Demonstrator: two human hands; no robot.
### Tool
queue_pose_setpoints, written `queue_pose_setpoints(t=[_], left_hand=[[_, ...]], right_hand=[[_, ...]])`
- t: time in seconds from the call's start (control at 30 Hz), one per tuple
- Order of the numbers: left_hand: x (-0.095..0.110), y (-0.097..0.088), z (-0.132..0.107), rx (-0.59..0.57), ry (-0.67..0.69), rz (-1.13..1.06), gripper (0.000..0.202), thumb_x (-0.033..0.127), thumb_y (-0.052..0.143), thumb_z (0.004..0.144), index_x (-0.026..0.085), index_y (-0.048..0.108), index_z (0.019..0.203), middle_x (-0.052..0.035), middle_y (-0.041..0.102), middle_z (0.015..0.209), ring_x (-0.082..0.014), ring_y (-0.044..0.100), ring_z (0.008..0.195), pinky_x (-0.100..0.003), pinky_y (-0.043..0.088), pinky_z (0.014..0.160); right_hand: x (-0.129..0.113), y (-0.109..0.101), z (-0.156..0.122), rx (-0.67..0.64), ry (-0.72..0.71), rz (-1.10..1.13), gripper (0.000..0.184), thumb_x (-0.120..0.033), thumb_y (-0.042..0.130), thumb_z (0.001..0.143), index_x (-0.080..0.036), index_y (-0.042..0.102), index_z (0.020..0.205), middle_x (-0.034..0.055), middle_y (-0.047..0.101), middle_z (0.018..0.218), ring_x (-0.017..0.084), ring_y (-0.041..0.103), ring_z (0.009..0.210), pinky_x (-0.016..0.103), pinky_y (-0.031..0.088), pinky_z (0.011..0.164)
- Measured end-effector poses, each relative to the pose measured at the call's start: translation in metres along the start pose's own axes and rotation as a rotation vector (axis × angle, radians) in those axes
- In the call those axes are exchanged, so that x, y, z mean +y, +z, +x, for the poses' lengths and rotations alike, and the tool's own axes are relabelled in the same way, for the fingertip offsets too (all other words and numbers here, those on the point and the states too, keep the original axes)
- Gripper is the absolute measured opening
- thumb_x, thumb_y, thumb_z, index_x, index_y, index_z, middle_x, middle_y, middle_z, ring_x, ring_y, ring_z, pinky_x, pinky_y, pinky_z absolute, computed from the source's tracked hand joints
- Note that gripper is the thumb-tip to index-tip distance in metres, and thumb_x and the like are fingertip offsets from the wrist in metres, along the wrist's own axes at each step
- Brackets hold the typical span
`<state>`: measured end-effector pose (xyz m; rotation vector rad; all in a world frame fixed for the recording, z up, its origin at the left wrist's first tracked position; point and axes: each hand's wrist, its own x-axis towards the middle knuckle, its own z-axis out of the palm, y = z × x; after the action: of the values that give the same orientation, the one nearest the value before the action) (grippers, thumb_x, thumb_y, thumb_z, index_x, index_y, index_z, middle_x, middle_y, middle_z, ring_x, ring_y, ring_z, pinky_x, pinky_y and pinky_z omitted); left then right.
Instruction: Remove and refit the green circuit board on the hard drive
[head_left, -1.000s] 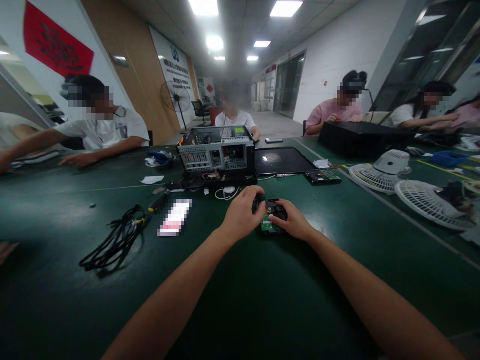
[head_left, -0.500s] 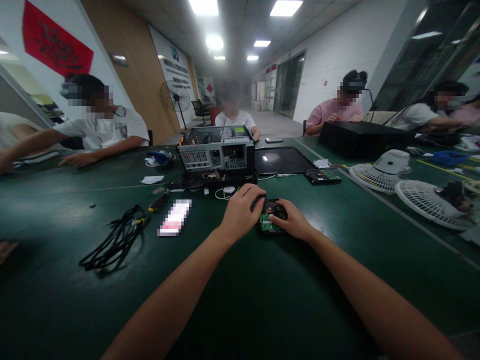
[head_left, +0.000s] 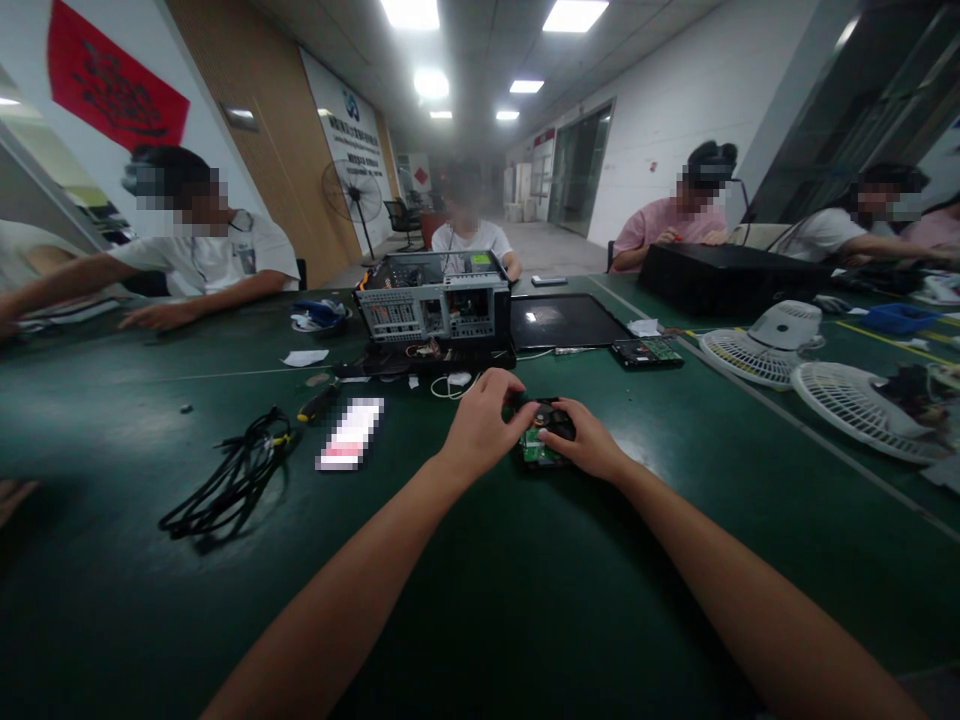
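Observation:
A hard drive with a green circuit board lies on the green table in front of me. My right hand grips it from the right, thumb on the board and fingers around the far edge. My left hand is at the drive's far left corner, its fingers curled and the thumb reaching over the drive. What sits between those fingers, if anything, is too small and dark to make out.
An opened computer case stands beyond my hands, beside a black panel. Another hard drive lies right of it. Coiled black cables, a phone and a screwdriver are at left; white fan parts at right. Several people sit around.
My left thumb has come down and right, over the drive's upper part, and the left fingers have shifted slightly. My right hand and the hard drive have stayed in place.

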<state>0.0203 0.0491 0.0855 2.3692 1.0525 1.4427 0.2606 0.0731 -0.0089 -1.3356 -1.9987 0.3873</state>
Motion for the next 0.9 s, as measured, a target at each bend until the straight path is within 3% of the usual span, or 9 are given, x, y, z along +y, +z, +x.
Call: queue_pose_setpoints(t=[0.13, 0.33, 0.6, 0.9], left_hand=[[0.0018, 0.0014, -0.0005, -0.020, 0.014, -0.027, 0.024, 0.015, 0.064, 0.088, 0.021, 0.054, 0.109, -0.0053, 0.059, 0.107, -0.0182, 0.061, 0.091, -0.034, 0.056, 0.080], [0.0022, -0.0001, -0.0010, -0.037, 0.024, 0.014, 0.025, 0.025, 0.072, 0.089, 0.022, 0.056, 0.107, -0.0038, 0.059, 0.106, -0.0195, 0.061, 0.094, -0.035, 0.055, 0.082], [0.0015, -0.0025, 0.0001, -0.015, 0.086, 0.041, 0.021, 0.016, 0.065, 0.093, 0.024, 0.062, 0.113, -0.0054, 0.058, 0.113, -0.0195, 0.062, 0.100, -0.037, 0.055, 0.088], [0.0032, -0.0017, 0.0001, 0.017, 0.046, -0.015, 0.022, 0.023, 0.075, 0.088, 0.021, 0.059, 0.102, -0.0045, 0.062, 0.105, -0.0209, 0.062, 0.099, -0.037, 0.057, 0.085]], right_hand=[[0.0007, 0.0002, -0.0001, 0.012, -0.023, 0.015, 0.062, -0.051, 0.072, 0.085, -0.021, 0.055, 0.136, 0.0154, 0.058, 0.138, 0.031, 0.054, 0.132, 0.049, 0.041, 0.114], [0.0000, 0.0009, 0.0001, 0.010, -0.007, -0.001, 0.061, -0.051, 0.072, 0.085, -0.021, 0.055, 0.135, 0.0156, 0.057, 0.139, 0.031, 0.054, 0.132, 0.049, 0.042, 0.113], [-0.0024, -0.0001, -0.0004, 0.009, 0.001, -0.008, 0.063, -0.051, 0.072, 0.085, -0.019, 0.054, 0.137, 0.0156, 0.057, 0.139, 0.030, 0.054, 0.132, 0.047, 0.041, 0.114], [-0.0018, 0.0004, -0.0005, 0.011, -0.007, 0.000, 0.063, -0.051, 0.072, 0.085, -0.022, 0.054, 0.138, 0.0147, 0.058, 0.138, 0.031, 0.054, 0.132, 0.050, 0.041, 0.114]])
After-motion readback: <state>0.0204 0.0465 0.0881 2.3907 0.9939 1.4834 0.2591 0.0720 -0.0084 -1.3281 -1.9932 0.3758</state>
